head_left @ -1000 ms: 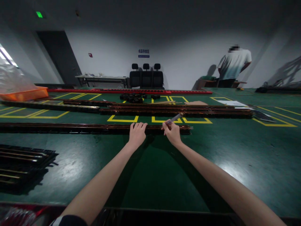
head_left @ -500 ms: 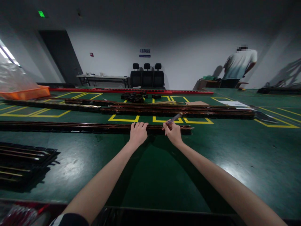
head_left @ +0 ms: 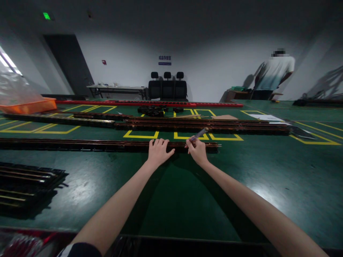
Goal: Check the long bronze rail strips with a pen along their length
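A long dark rail with copper-coloured strips [head_left: 107,144] lies across the green table in front of me. My left hand [head_left: 158,151] rests on it, fingers spread over the top and thumb stuck out to the right. Just right of that, my right hand [head_left: 197,151] grips a pen [head_left: 200,133], whose upper end leans up to the right. The pen's lower end comes down at the rail, though I cannot tell whether it touches. Beyond my right hand the rail's end shows thin strip tips.
More bundled rails [head_left: 203,125] lie behind, and another stack [head_left: 26,185] sits at near left. An orange tray [head_left: 32,106] with clear plastic stands far left. Black parts [head_left: 151,110], white paper [head_left: 265,117] and a red rail [head_left: 209,104] are farther back. A person [head_left: 274,73] stands beyond the table.
My left thumb has swung out to the right, away from the fingers. My right hand and the pen stay nearly where they were.
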Available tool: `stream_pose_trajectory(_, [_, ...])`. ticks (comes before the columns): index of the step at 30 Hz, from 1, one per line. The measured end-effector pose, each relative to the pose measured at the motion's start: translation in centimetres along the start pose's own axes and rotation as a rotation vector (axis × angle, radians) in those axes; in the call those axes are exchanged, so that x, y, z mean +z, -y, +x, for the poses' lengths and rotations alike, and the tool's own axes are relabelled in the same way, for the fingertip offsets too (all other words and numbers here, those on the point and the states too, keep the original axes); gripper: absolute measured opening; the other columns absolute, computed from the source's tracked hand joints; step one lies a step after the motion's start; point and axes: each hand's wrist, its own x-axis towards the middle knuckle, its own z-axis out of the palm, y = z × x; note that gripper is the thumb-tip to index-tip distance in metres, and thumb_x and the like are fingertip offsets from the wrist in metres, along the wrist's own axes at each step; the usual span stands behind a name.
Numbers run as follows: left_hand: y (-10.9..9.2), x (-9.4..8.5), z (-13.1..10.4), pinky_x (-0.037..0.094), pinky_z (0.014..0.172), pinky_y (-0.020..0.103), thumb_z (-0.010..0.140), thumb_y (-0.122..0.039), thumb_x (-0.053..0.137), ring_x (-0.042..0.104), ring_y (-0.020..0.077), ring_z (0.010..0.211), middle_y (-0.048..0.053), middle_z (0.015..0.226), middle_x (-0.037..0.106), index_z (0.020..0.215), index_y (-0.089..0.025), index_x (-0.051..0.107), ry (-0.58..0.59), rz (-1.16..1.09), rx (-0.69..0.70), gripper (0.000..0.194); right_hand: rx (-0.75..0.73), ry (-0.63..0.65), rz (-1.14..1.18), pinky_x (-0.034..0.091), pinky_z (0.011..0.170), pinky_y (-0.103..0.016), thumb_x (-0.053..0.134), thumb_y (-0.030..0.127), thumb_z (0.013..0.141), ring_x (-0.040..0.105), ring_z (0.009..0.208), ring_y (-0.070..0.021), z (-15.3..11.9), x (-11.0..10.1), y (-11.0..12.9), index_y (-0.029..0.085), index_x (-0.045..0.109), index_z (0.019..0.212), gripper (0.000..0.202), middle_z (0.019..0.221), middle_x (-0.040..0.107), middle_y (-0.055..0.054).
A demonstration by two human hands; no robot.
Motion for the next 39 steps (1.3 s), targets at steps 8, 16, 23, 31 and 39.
stream_pose_trajectory(8, [0.07, 0.17, 0.08, 0.034, 0.097, 0.047, 0.086, -0.054, 0.041, 0.054, 0.0281, 0.106, 0.012, 0.112, 0.063, 0.113, -0.018, 0.058, 0.015, 0.009, -0.004, 0.048, 0.020, 0.007, 0.018, 0.047, 0.040, -0.026, 0.047, 0.057, 0.083, 0.054, 0.040, -0.0129, 0.02, -0.05, 0.31, 0.017, 0.052, 0.073, 0.041, 0.060, 0.062, -0.005])
stream_pose_trajectory(16, [-0.03, 0.11, 0.02, 0.034, 0.097, 0.049, 0.088, -0.045, 0.041, 0.055, 0.0284, 0.105, 0.012, 0.111, 0.063, 0.113, -0.017, 0.059, 0.006, -0.006, -0.002, 0.042, 0.057, 0.014, 0.022, 0.048, 0.041, -0.025, 0.047, 0.054, 0.084, 0.055, 0.041, -0.0120, 0.14, -0.06, 0.00, 0.016, 0.052, 0.075, 0.039, 0.062, 0.064, -0.005])
stream_pose_trajectory(23, [0.00, 0.20, -0.04, 0.034, 0.097, 0.048, 0.088, -0.045, 0.040, 0.055, 0.0278, 0.104, 0.012, 0.111, 0.063, 0.113, -0.017, 0.058, -0.009, 0.000, 0.008, 0.042, 0.078, 0.020, 0.040, 0.046, 0.038, -0.023, 0.047, 0.057, 0.083, 0.053, 0.041, -0.0107, 0.12, -0.15, 0.18, 0.016, 0.052, 0.076, 0.042, 0.063, 0.062, -0.005])
stream_pose_trajectory(31, [-0.14, 0.37, 0.03, 0.033, 0.098, 0.049, 0.089, -0.045, 0.038, 0.055, 0.0281, 0.105, 0.012, 0.111, 0.063, 0.113, -0.019, 0.059, -0.006, 0.005, -0.005, 0.041, 0.074, 0.007, 0.035, 0.045, 0.038, -0.022, 0.047, 0.057, 0.083, 0.053, 0.039, -0.0105, 0.12, -0.06, 0.14, 0.016, 0.052, 0.076, 0.042, 0.061, 0.062, -0.004])
stream_pose_trajectory(39, [-0.41, 0.53, -0.01, 0.030, 0.100, 0.052, 0.089, -0.040, 0.038, 0.054, 0.0293, 0.107, 0.012, 0.112, 0.063, 0.115, -0.018, 0.058, -0.025, -0.015, -0.005, 0.039, 0.081, 0.007, 0.062, 0.046, 0.040, -0.023, 0.047, 0.060, 0.081, 0.054, 0.041, -0.0108, 0.03, -0.05, 0.10, 0.016, 0.052, 0.077, 0.045, 0.064, 0.062, -0.004])
